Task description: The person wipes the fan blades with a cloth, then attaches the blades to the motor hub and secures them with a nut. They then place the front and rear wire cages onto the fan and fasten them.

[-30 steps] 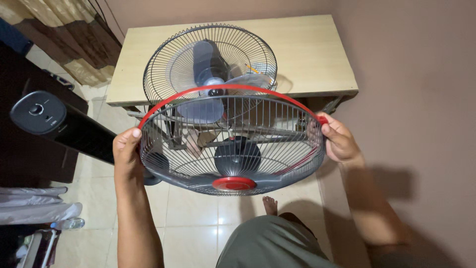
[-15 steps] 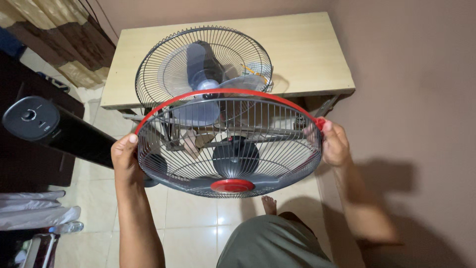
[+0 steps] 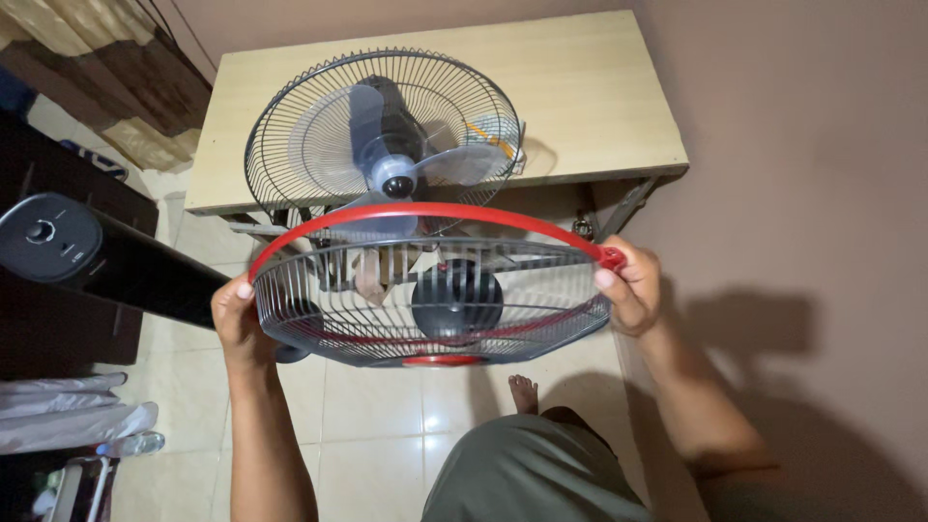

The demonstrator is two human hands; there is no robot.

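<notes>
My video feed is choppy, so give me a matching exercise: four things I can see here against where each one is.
Things:
1. front fan guard
2. fan with blades
3. black tower fan
4. bare foot

Places:
A. on the tiled floor
B. on the wooden table
C. held between left hand and right hand
D. leaning at the left

Pairs: 1-C, 2-B, 3-D, 4-A

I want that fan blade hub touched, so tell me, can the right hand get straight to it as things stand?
Probably not at once. The right hand grips the red rim of the front grille, which the left hand also holds. The blade hub itself sits uncovered above that rim.
</notes>
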